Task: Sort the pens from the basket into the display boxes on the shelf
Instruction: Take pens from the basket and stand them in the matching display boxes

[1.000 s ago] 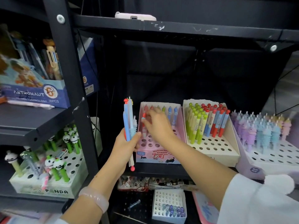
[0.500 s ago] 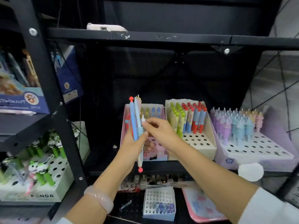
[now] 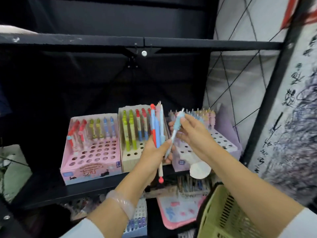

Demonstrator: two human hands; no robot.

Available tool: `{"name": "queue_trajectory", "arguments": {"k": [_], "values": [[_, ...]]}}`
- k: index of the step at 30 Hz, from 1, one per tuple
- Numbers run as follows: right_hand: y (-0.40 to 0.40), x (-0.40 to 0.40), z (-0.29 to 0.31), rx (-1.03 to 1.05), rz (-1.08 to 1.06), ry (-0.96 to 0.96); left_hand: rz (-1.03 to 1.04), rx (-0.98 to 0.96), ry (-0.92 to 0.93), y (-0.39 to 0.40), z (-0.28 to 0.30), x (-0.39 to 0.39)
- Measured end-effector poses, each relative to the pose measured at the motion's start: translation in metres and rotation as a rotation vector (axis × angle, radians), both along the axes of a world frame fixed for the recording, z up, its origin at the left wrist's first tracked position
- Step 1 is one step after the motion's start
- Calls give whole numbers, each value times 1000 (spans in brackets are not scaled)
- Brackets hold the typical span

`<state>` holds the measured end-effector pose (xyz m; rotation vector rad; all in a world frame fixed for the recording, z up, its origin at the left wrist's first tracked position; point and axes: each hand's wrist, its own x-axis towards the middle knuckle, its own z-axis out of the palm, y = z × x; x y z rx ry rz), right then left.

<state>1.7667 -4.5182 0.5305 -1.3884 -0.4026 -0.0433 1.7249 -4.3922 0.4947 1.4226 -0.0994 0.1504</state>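
The left hand (image 3: 151,152) is gripping a small bunch of pens (image 3: 157,127), fingers curled round the barrels low down, so the tops are fanning up above the fingers while one tail with a red ball is hanging below the palm. It looks like a stock being kept upright for the other hand to draw from. I am counting about three pens left in that bunch, though they are overlapping and one more could be hiding.

The right hand (image 3: 193,133) is pinching a single light-blue pen (image 3: 175,133) near its ribbed top, thumb and fingertips closed on it, its tip slanting down toward the left fingers. It seems to be getting singled out for the lilac display box (image 3: 228,146) just behind the right fingers, where similar pastel pens are standing.

Three display boxes are sitting on the shelf (image 3: 51,189): the pink box (image 3: 89,162) left of the left fingers, the cream box (image 3: 130,158) behind them, then the lilac one. The green basket (image 3: 221,219) is waiting below the right forearm, its contents hidden.
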Motion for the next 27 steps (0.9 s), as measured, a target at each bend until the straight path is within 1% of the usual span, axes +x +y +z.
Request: {"name": "queue_trajectory", "arguments": {"k": [2, 4, 5, 7, 9, 11, 14, 17, 22, 24, 27], "values": [[-27, 4, 2, -44, -65, -21, -6, 53, 9, -17, 1, 5], [-53, 14, 9, -26, -239, -68, 22, 116, 9, -27, 0, 10], [-65, 19, 13, -49, -338, -109, 49, 147, 9, -30, -1, 13], [-82, 29, 16, -187, -487, -187, 96, 212, 17, -32, -4, 18], [-89, 37, 11, -346, -540, -225, 113, 242, 19, -33, -7, 21], [-87, 41, 2, -472, -549, -243, 107, 247, 21, -34, -9, 22], [-84, 44, -5, -487, -549, -253, 77, 206, 11, -35, -11, 22], [-82, 48, -1, -617, -590, -322, 67, 190, 4, -34, -12, 23], [-77, 49, -8, -721, -497, -252, 44, 157, -3, -33, -12, 22], [-76, 52, -11, -740, -481, -266, 43, 146, 2, -34, -12, 22], [-73, 56, -18, -886, -424, -272, 54, 149, 6, -36, -14, 22]]}}
